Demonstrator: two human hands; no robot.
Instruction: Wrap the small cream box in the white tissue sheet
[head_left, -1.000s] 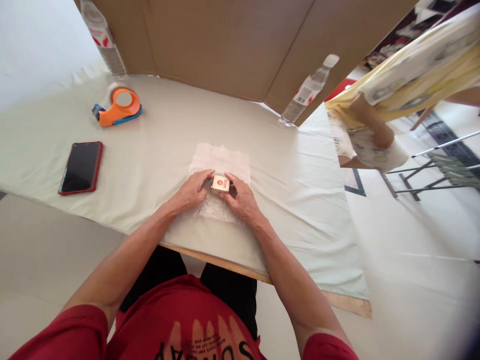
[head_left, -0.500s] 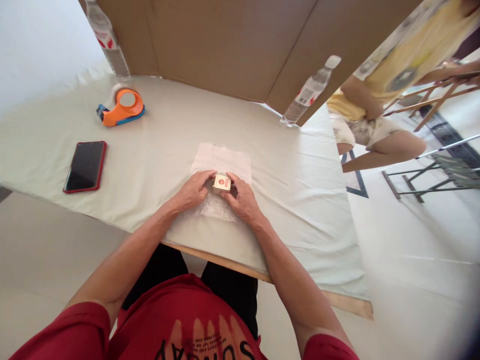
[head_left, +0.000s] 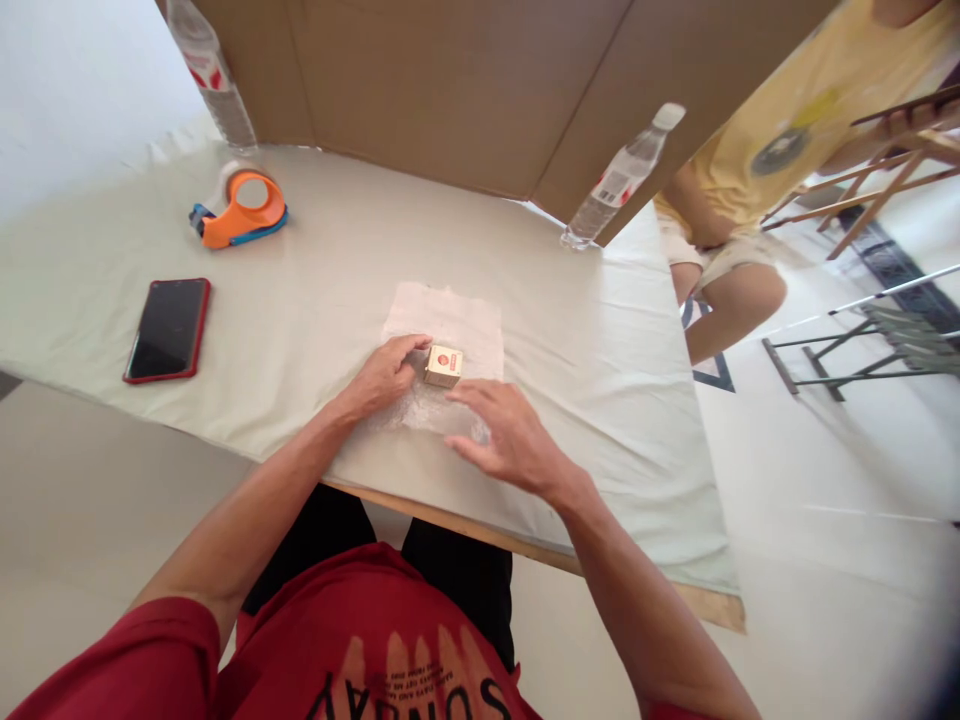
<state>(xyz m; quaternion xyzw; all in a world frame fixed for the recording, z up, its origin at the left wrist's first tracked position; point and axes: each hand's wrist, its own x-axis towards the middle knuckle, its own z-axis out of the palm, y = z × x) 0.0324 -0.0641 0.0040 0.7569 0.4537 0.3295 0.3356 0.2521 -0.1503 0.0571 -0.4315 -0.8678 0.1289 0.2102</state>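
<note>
A small cream box [head_left: 443, 366] with red print rests on a sheet of clear bubble wrap [head_left: 442, 308] in front of me. My left hand [head_left: 384, 378] lies at the box's left side, forefinger stretched along its far left corner and thumb lower down. Whether those fingertips touch the box I cannot tell. My right hand [head_left: 510, 432] hovers off the box's near right side, fingers and thumb apart with nothing between them. Under the hands, the near part of the wrap looks crumpled.
An orange tape dispenser [head_left: 244, 208] and a phone in a red case [head_left: 168, 331] lie to the left on the clothed table [head_left: 315, 290]. Water bottles [head_left: 624, 178] stand by a cardboard panel [head_left: 450, 90]. At right, a person in yellow [head_left: 780, 130] sits near a folding stool [head_left: 885, 345].
My right hand has let go of the box and drawn back toward me and to the right, opening. My left hand and the box stay almost where they were. The seated person's leg has shifted.
</note>
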